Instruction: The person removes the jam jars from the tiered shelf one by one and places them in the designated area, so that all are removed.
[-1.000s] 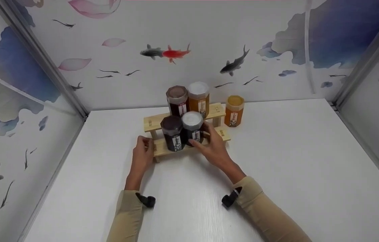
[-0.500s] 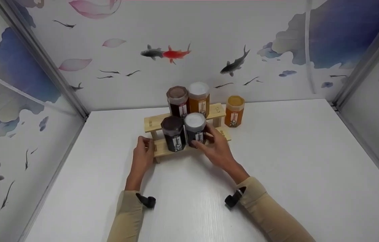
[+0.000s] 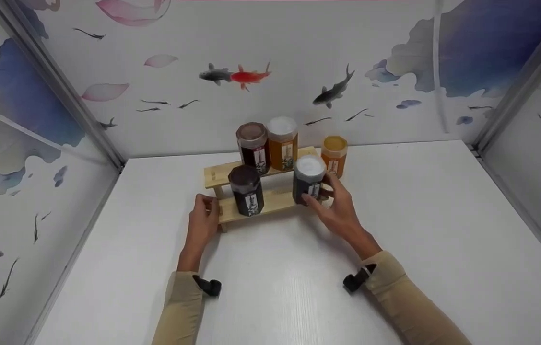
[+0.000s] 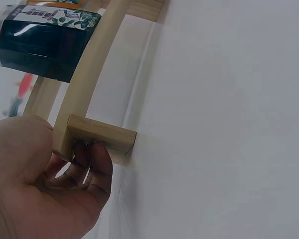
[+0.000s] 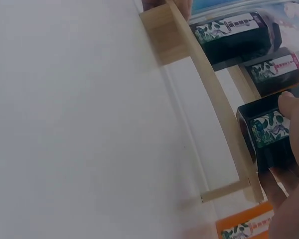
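Note:
My right hand grips a dark jar with a white top, thumb on its near side. This jar is upright at the right end of the lower step of a two-tier wooden rack. In the right wrist view the base of the jar is close by the shelf edge. My left hand holds the left end of the lower step, its fingers curled at the wooden end in the left wrist view. Another dark jar with a dark top stands left on that step.
A dark red jar and an amber jar with a white top stand side by side on the upper step. On the white table, right of the rack, is an orange jar. Patterned panels enclose the table.
My right hand has moved the white-topped dark jar rightward along the lower step, away from the other dark jar. My left hand has stayed at the left end of the rack.

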The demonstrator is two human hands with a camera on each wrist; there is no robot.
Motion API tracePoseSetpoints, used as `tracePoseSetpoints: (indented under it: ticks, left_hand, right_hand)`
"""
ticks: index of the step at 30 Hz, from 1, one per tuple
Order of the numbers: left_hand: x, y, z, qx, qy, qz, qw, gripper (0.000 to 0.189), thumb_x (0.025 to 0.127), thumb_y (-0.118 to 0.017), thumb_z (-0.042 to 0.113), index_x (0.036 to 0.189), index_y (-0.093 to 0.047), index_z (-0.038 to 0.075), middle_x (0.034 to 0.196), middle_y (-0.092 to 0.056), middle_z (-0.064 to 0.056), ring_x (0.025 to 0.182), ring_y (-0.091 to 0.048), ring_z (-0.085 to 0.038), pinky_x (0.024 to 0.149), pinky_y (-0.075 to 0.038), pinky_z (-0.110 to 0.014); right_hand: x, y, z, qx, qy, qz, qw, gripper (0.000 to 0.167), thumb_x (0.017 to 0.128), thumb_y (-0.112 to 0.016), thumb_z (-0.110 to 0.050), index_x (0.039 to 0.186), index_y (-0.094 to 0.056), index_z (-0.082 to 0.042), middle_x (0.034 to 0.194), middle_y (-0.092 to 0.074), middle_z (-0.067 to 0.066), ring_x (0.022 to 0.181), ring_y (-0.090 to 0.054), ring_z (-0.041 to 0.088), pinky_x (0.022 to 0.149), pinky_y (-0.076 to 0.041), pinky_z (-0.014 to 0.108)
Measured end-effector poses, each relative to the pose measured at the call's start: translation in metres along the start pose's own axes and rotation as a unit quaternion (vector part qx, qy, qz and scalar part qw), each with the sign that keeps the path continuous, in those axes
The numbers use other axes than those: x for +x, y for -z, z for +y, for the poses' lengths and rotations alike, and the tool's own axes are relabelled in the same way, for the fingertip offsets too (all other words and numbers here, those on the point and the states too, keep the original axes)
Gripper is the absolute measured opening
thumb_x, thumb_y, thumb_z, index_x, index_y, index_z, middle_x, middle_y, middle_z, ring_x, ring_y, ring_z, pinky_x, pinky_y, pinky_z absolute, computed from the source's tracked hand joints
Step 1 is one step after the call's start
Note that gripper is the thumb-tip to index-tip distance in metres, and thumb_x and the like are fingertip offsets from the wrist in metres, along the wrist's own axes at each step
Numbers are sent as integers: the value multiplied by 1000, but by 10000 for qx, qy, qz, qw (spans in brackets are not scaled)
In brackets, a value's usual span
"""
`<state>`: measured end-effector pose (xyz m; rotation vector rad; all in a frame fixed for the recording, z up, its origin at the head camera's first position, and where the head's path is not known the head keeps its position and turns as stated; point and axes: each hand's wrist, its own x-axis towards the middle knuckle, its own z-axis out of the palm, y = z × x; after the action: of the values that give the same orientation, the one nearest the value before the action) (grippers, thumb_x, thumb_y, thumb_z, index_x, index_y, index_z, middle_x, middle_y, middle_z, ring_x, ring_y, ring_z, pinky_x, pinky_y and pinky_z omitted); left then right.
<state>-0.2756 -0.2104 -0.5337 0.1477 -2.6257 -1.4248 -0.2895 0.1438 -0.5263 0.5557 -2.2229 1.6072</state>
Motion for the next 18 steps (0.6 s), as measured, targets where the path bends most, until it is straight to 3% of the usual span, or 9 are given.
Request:
tracePoseSetpoints:
  ticks: [10, 18]
  left_hand:
    - [-3, 1, 0, 11, -136, 49, 9999, 25, 117, -46, 26, 128, -53, 5, 110, -68, -15, 95, -64, -24, 72, -52, -31]
    - [-1, 0, 1, 7, -39, 3, 10000, 25, 117, -46, 27, 127, -53, 6, 111, -67, -14, 96, -63, -24, 74, -52, -32]
  right_hand:
    - [10, 44, 21, -521, -267, 842, 9947, 75, 98, -83, -26, 160, -45, -8, 151, -61, 14, 140, -59, 29, 110, -54, 55]
    - [11, 78, 39, -917, -1020, 1010, 9854, 78, 100, -81, -28, 162, -39, -4, 154, -57, 20, 144, -55, 37, 117, -49, 57]
